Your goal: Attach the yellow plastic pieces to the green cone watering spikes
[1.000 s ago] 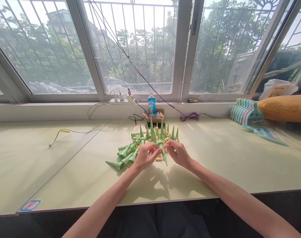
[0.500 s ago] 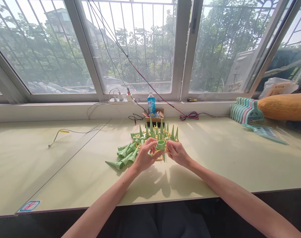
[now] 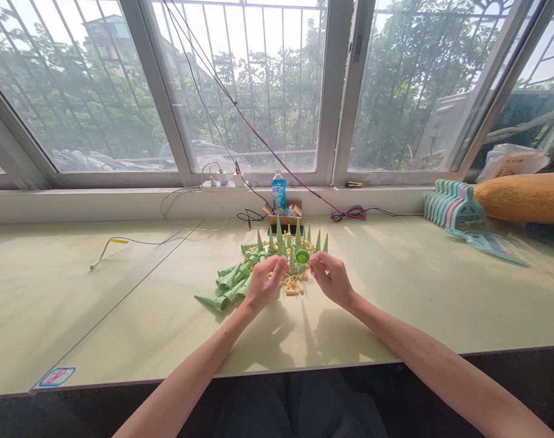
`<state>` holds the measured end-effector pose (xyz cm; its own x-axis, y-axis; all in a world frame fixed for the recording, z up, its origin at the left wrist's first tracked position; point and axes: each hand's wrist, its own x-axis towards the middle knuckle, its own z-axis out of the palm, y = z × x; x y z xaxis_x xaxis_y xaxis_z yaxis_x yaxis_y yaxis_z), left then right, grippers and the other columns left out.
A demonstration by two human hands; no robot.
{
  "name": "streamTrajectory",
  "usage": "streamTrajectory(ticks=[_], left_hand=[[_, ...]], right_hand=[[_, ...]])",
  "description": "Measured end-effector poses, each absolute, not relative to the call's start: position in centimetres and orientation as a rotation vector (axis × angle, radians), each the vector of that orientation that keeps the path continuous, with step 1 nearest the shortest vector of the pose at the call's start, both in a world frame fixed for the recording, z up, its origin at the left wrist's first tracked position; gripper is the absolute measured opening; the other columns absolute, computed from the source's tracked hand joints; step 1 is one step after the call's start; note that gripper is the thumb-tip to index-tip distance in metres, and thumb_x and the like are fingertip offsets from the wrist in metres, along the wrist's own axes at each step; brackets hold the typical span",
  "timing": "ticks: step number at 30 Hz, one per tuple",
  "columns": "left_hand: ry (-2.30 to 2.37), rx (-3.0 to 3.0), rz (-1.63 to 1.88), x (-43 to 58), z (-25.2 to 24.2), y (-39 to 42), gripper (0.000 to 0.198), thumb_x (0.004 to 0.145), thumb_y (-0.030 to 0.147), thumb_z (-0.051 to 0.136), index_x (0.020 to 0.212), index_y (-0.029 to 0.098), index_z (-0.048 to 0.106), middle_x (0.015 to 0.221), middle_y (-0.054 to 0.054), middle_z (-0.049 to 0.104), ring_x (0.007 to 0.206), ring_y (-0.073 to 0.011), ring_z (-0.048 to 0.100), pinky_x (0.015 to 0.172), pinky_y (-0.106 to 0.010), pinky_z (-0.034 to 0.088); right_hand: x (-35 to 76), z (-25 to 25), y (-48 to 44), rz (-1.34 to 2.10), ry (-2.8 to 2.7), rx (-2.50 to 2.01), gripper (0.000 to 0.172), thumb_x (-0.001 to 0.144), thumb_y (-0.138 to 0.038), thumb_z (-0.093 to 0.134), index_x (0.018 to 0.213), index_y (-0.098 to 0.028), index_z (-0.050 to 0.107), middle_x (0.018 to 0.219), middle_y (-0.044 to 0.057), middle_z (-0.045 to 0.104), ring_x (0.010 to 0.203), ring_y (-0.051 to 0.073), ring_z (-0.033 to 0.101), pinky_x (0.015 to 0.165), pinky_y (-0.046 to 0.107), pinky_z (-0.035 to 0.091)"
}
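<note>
A hollow green plastic cone (image 3: 303,257) is held up with its round open end facing me. My right hand (image 3: 333,280) is closed, its thumb and fingers pinching that cone at its right side. My left hand (image 3: 266,282) is a little to the left, apart from the cone. Its thumb and fingertips are pressed together, and what they hold, if anything, is too small to make out. Beyond both hands stand several upright green cones (image 3: 279,234). More green cones (image 3: 231,280) lie on their sides to the left. Small yellow pegs (image 3: 295,291) are scattered between and behind the hands.
A blue-labelled bottle (image 3: 279,193) stands in a small cardboard box (image 3: 270,217) behind the pile. Coiled cables (image 3: 348,213) and a power strip (image 3: 222,180) are near the window. Pastel plastic pieces (image 3: 461,205) and an orange roll (image 3: 523,198) sit at right.
My left hand has let go of the green cone and drawn away to the left, its fingers closing. The cone has shifted slightly right and up, its open end now turned more towards me.
</note>
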<state>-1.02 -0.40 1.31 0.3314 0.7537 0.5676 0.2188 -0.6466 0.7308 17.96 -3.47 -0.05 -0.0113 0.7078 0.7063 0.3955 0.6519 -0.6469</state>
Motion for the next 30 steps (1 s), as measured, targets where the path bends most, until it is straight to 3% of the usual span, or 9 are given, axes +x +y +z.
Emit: streamTrajectory(ticks=[3,9,14,19,23,30], left_hand=[[0.848,2.015,1.199,-0.95,1.15,-0.33,0.065,0.093,0.063,0.037,0.061,0.015,0.067,0.055,-0.002,0.056,0.055,-0.0131,0.053,0.057,-0.025,0.04],[0.814,2.034,1.011,-0.85,1.2,-0.44,0.076,0.091,0.071,0.03,0.06,0.013,0.068,0.058,-0.005,0.06,0.056,-0.0141,0.053,0.056,-0.025,0.038],[0.801,2.092,1.015,-0.98,1.31,-0.4,0.07,0.09,0.071,0.033,0.057,0.014,0.058,0.056,-0.001,0.052,0.053,-0.0117,0.044,0.054,-0.024,0.031],[0.79,2.177,0.994,-1.11,1.56,-0.52,0.061,0.092,0.064,0.035,0.059,0.015,0.051,0.057,0.0,0.048,0.058,-0.0122,0.044,0.057,-0.025,0.033],[0.762,2.244,0.982,-1.16,1.75,-0.72,0.054,0.094,0.058,0.039,0.066,0.015,0.056,0.065,-0.001,0.053,0.064,-0.0132,0.047,0.061,-0.025,0.037],[0.705,2.354,1.026,-1.21,1.83,-1.02,0.03,0.092,0.045,0.054,0.097,0.017,0.065,0.083,-0.003,0.058,0.073,-0.0145,0.053,0.071,-0.028,0.044]], right_hand=[[18.07,0.22,-3.65,0.18,-1.679,-0.892,0.037,0.101,-0.042,0.04,0.075,-0.019,0.055,0.066,0.002,0.056,0.057,0.013,0.049,0.055,0.026,0.042],[18.13,0.14,-3.52,0.082,-1.818,-0.817,0.032,0.102,-0.037,0.04,0.087,-0.02,0.062,0.078,0.006,0.062,0.063,0.015,0.053,0.06,0.028,0.044],[18.06,0.05,-3.47,0.109,-1.856,-0.805,0.033,0.102,-0.036,0.038,0.086,-0.019,0.06,0.074,0.005,0.06,0.063,0.015,0.052,0.061,0.027,0.043],[18.11,0.05,-3.53,0.13,-1.851,-0.827,0.033,0.102,-0.037,0.038,0.082,-0.019,0.058,0.07,0.003,0.057,0.061,0.014,0.05,0.059,0.026,0.041],[18.21,-0.11,-3.45,0.144,-1.844,-0.862,0.036,0.102,-0.037,0.037,0.076,-0.019,0.053,0.064,0.0,0.052,0.056,0.012,0.045,0.055,0.025,0.038],[18.37,-0.71,-2.78,0.21,-1.852,-0.938,0.045,0.103,-0.044,0.03,0.064,-0.021,0.036,0.055,-0.004,0.035,0.049,0.01,0.031,0.049,0.024,0.029]])
